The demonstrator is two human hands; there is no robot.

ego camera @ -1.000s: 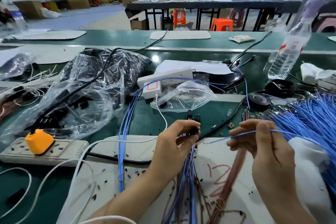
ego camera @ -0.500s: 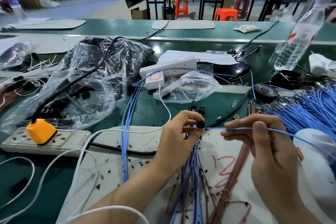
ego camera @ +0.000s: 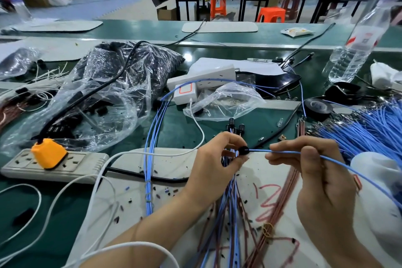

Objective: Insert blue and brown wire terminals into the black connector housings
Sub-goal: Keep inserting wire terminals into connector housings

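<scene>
No legible text is found. Bottle label point(ego camera: 366, 37) at 2 o'clock: red and white print is noted, too blurred to be read. Red marker scrawl point(ego camera: 269, 198) on the white mat point(ego camera: 174, 163) at 5 o'clock: no letter or number is made out. Packet point(ego camera: 296, 32) at 1 o'clock: print unreadable.

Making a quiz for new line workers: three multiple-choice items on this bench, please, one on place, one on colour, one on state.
1. Where does the orange plug sit? A in the power strip; B in a bag; C in a hand.
2. Colour of the wire the right hand pinches? A brown; B white; C blue.
3. The left hand is: A flat on the bench; B gripping the black connector housing; C empty.
A: it stands in the strip's sockets. C: a blue strand runs from its fingers. B: its fingers curl round the housing.
</scene>
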